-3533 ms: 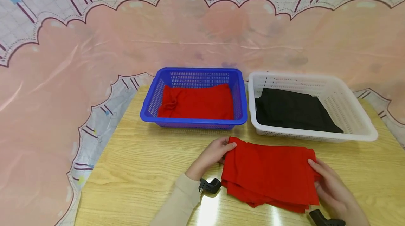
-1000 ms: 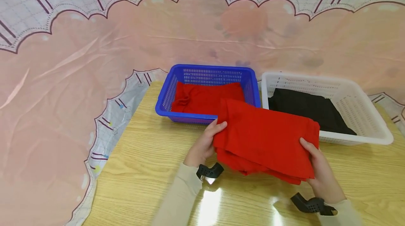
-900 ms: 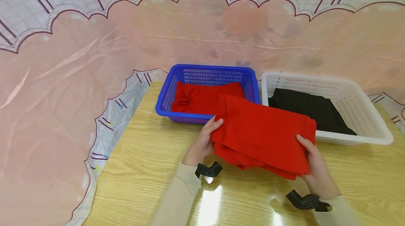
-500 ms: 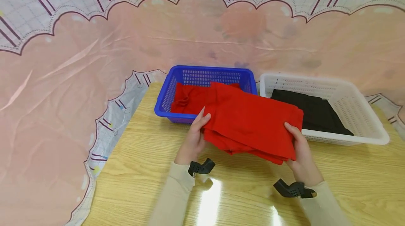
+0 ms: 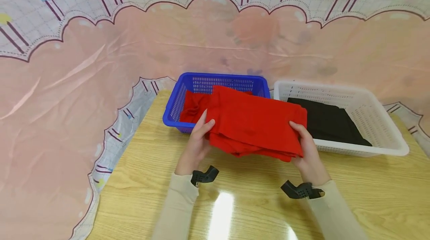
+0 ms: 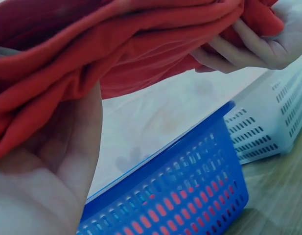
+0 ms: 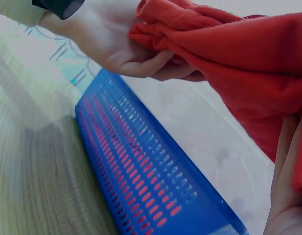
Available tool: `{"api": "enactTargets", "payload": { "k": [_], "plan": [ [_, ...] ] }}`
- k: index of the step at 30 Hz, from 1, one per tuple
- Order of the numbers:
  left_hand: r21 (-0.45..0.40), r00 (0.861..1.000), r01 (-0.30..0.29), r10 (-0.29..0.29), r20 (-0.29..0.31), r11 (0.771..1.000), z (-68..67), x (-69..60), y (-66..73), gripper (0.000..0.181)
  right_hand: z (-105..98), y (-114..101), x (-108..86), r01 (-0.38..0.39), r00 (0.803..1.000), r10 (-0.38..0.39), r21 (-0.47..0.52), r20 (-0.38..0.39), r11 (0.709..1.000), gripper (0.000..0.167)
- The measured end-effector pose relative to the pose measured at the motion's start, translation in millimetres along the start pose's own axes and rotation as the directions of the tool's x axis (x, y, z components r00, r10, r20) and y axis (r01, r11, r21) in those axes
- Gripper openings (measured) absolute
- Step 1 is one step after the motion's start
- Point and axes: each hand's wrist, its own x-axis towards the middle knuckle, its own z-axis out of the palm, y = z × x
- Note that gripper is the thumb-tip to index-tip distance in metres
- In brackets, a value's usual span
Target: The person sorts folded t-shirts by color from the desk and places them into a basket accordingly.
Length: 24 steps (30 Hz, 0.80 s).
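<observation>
A thick folded red cloth (image 5: pixel 255 120), in several layers, is held in the air in front of and partly over the blue basket (image 5: pixel 172 123). My left hand (image 5: pixel 194 148) grips its left end, thumb on top and fingers underneath. At the right end my right hand (image 5: pixel 309 158) holds it the same way, and its fingers show under the layers in the left wrist view. Another red cloth (image 5: pixel 190 112) lies inside the blue basket, largely hidden behind the held one. The right wrist view shows the held cloth (image 7: pixel 239 63) sagging above the blue basket's side (image 7: pixel 136 161).
To the right of the blue basket stands a white basket (image 5: pixel 362 149) with folded black cloth (image 5: pixel 336 122) in it. Both sit towards the back of the wooden table (image 5: pixel 141 180). A patterned pink and white sheet (image 5: pixel 100 53) hangs behind.
Both hands have lifted the red cloth off the table and carried it forward and left, from before the white basket to the blue one. The grip is unchanged.
</observation>
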Motion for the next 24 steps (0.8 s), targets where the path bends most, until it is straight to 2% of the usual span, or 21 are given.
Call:
{"api": "enactTargets", "payload": {
  "k": [6, 11, 17, 21, 24],
  "plan": [
    [-0.021, 0.999, -0.047, 0.047, -0.018, 0.999, -7.1, 3.5, 6.3, 0.053, 9, 1, 14.8, -0.016, 0.998, 0.014, -0.029, -0.054, 0.999, 0.036],
    [-0.033, 0.995, -0.101, 0.101, 0.010, 0.994, -15.5, 7.5, 14.9, 0.055, 17, 1, 29.8, -0.055, 0.996, 0.051, -0.049, -0.078, 0.997, 0.044],
    [-0.054, 0.982, -0.174, 0.177, 0.060, 0.983, -24.2, 15.0, 22.7, 0.056, 27, 1, 52.4, -0.072, 0.993, 0.062, -0.090, -0.104, 0.993, 0.054],
    [-0.044, 0.977, -0.198, 0.201, 0.070, 0.979, -28.6, 19.4, 25.2, 0.055, 30, 1, 67.1, -0.078, 0.992, 0.066, -0.118, -0.104, 0.990, 0.057],
    [-0.027, 0.978, -0.198, 0.200, 0.054, 0.980, -33.1, 20.9, 27.1, 0.054, 31, 4, 77.1, -0.082, 0.992, 0.067, -0.142, -0.108, 0.986, 0.059]
  ]
}}
